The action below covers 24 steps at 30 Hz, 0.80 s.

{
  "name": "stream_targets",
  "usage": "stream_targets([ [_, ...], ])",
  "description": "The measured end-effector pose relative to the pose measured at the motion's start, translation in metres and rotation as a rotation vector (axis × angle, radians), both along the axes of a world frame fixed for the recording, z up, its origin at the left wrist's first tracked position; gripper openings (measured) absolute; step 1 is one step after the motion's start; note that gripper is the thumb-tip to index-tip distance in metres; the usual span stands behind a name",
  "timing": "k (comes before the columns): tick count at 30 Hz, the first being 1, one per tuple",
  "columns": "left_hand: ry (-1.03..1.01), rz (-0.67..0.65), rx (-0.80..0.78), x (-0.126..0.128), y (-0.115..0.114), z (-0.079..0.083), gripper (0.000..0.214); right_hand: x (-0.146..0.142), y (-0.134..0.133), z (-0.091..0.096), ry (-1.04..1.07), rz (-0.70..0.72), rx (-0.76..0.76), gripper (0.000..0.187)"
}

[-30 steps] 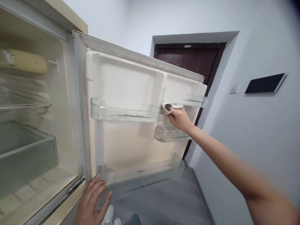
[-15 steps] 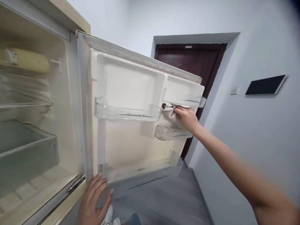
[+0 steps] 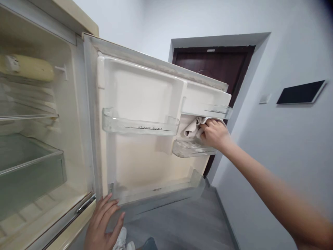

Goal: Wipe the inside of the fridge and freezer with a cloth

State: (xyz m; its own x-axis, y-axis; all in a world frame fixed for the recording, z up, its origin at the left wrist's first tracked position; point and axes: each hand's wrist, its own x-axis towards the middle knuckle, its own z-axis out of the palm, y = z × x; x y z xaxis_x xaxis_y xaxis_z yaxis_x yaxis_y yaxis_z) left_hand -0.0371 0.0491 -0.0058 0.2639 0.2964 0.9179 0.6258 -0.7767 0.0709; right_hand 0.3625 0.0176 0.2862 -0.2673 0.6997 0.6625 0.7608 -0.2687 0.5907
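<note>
The right hand pressed a bunched cloth firmly against the fridge door just above the small bin, while the open left hand steadied the door low down.

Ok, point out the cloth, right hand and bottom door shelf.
Cloth (image 3: pixel 191 127): head view, on its folded middle.
Right hand (image 3: pixel 214 134): head view, on its back.
Bottom door shelf (image 3: pixel 158 199): head view, on its front lip.

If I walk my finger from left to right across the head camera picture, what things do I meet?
Pale yellow rounded fridge part → clear plastic door shelf → crumpled white cloth → right hand → flat black wall panel
</note>
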Motion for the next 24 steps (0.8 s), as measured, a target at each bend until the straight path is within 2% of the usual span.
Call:
stream_targets([
  [4, -0.016, 0.019, -0.013, 0.0, 0.0, -0.002, 0.018, -0.002, -0.002, 0.006, 0.121, -0.035, -0.173, 0.031],
  [6, -0.023, 0.019, -0.017, 0.001, 0.001, -0.002, 0.018, -0.004, -0.005, 0.013, 0.289, -0.013, -0.266, 0.029],
  [9, -0.019, 0.008, 0.002, 0.001, 0.002, -0.003, 0.019, -0.008, -0.014, 0.021, 0.649, 0.116, -0.348, 0.032],
  [11, -0.012, 0.004, 0.001, 0.001, 0.001, -0.003, 0.02, -0.013, -0.022, 0.022, 0.823, 0.212, -0.479, 0.033],
  [14, -0.028, -0.004, -0.011, 0.002, 0.0, -0.002, 0.019, -0.022, -0.031, 0.021, 0.899, 0.33, -0.755, 0.037],
  [16, -0.039, -0.008, -0.018, 0.003, -0.001, -0.002, 0.018, -0.029, -0.032, 0.02, 0.905, 0.399, -0.866, 0.04],
  [19, -0.047, -0.016, -0.03, 0.003, -0.001, -0.002, 0.017, -0.04, -0.025, 0.015, 0.908, 0.46, -0.875, 0.037],
  [24, -0.036, -0.027, -0.049, -0.001, 0.001, -0.003, 0.018, -0.055, -0.013, 0.008, 0.961, 0.51, -0.73, 0.036],
])
